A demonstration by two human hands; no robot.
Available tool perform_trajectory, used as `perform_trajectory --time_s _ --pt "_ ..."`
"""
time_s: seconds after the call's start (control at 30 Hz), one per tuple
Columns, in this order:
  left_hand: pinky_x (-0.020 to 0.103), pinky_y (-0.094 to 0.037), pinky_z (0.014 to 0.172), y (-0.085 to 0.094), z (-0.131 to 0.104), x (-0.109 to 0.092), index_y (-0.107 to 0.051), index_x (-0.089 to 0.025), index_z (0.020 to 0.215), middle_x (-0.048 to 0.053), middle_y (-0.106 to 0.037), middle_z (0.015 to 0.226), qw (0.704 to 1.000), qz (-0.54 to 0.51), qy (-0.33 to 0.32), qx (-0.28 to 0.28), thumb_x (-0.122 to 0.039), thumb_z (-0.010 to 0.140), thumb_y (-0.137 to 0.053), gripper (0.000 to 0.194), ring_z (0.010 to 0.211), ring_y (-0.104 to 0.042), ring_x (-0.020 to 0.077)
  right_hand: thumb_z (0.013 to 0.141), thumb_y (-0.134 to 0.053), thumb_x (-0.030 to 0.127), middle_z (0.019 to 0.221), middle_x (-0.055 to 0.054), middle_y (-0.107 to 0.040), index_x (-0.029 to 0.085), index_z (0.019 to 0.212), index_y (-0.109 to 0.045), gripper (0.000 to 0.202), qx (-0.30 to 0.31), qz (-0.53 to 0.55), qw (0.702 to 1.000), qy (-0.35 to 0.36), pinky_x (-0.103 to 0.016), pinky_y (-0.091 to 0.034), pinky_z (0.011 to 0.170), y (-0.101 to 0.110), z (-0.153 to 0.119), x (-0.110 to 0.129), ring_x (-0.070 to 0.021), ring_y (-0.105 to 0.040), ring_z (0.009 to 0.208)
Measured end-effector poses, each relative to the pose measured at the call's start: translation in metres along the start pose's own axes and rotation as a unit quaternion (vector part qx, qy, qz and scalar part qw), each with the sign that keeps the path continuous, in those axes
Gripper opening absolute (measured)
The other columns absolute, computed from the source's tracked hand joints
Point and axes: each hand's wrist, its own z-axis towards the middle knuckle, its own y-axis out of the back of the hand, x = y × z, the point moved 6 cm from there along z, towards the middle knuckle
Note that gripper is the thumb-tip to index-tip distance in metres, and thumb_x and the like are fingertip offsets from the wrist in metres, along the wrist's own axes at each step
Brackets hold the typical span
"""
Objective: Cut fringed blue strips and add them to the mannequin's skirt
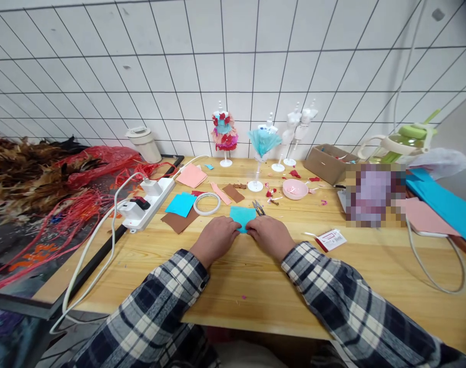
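Both hands grip together: the left hand (pixel 216 239) and the right hand (pixel 271 236) each pinch the near edge of a turquoise sheet (pixel 243 215), thumbs and fingertips closed on it close to one another. Seen from the head, the sheet is over the middle of the table (pixel 233 278), straight ahead of the person; whether it touches the wood I cannot tell. Just beyond the right hand, by the sheet's right edge, are the snips (pixel 259 207). Left of the sheet is a white ring (pixel 207 203), next to blue paper (pixel 180 204) that partly covers brown paper (pixel 179 223). Farther left is a power strip (pixel 152 208). Behind the sheet stands a form (pixel 264 140) in turquoise ruffles, with a pink bowl (pixel 295 195) to its right and nearer a box (pixel 323 164). A card (pixel 331 239) lies right of the right hand.
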Motion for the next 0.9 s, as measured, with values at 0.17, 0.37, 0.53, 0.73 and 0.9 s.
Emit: perform_trajectory --time_s 0.17,0.37,0.53,0.73,0.9 --pt "0.034 -0.044 0.078 0.004 0.0002 -0.0058 -0.071 -0.019 0.086 0.008 -0.066 0.086 1.0 0.011 -0.028 -0.011 -0.026 0.095 -0.045 0.029 0.087 -0.059 0.0217 0.096 -0.049 0.033 0.091 -0.005 -0.071 0.026 0.096 -0.073 0.025 0.006 -0.013 1.0 0.002 -0.027 -0.041 0.075 -0.0011 0.0007 -0.0013 -0.0185 -0.062 0.09" --pt "0.035 -0.044 0.074 0.0006 0.0012 -0.0027 -0.07 -0.019 0.087 0.007 -0.067 0.083 1.0 0.009 0.003 0.009 -0.026 0.095 -0.046 0.027 0.083 -0.06 0.0218 0.096 -0.049 0.031 0.091 -0.007 -0.068 0.024 0.094 -0.074 0.026 0.013 -0.019 1.0 0.008 -0.027 -0.041 0.078 -0.0016 0.002 -0.0004 -0.0191 -0.06 0.091" --pt "0.035 -0.043 0.075 -0.0026 0.0014 -0.0018 -0.071 -0.019 0.088 0.007 -0.068 0.083 1.0 0.004 -0.005 0.008 -0.026 0.095 -0.047 0.027 0.083 -0.06 0.0218 0.097 -0.048 0.032 0.094 -0.007 -0.068 0.024 0.093 -0.073 0.027 0.01 -0.018 1.0 0.004 -0.027 -0.04 0.078 -0.0002 0.0016 -0.0001 -0.019 -0.059 0.092" --pt "0.035 -0.043 0.079 0.0025 0.0006 -0.0039 -0.07 -0.018 0.084 0.008 -0.066 0.086 1.0 0.003 -0.011 -0.012 -0.025 0.095 -0.046 0.027 0.087 -0.058 0.0216 0.096 -0.05 0.032 0.089 -0.005 -0.069 0.024 0.095 -0.072 0.024 0.005 -0.018 1.0 0.001 -0.028 -0.04 0.073 -0.0004 0.0009 -0.0018 -0.0189 -0.06 0.088" --pt "0.035 -0.043 0.075 -0.0009 0.0001 -0.0017 -0.07 -0.018 0.089 0.007 -0.066 0.083 1.0 0.008 0.005 0.005 -0.027 0.095 -0.048 0.025 0.083 -0.06 0.0222 0.096 -0.05 0.031 0.091 -0.007 -0.068 0.023 0.089 -0.073 0.025 -0.002 -0.023 0.999 0.022 -0.028 -0.04 0.076 -0.0019 0.0024 -0.0008 -0.0196 -0.059 0.09"
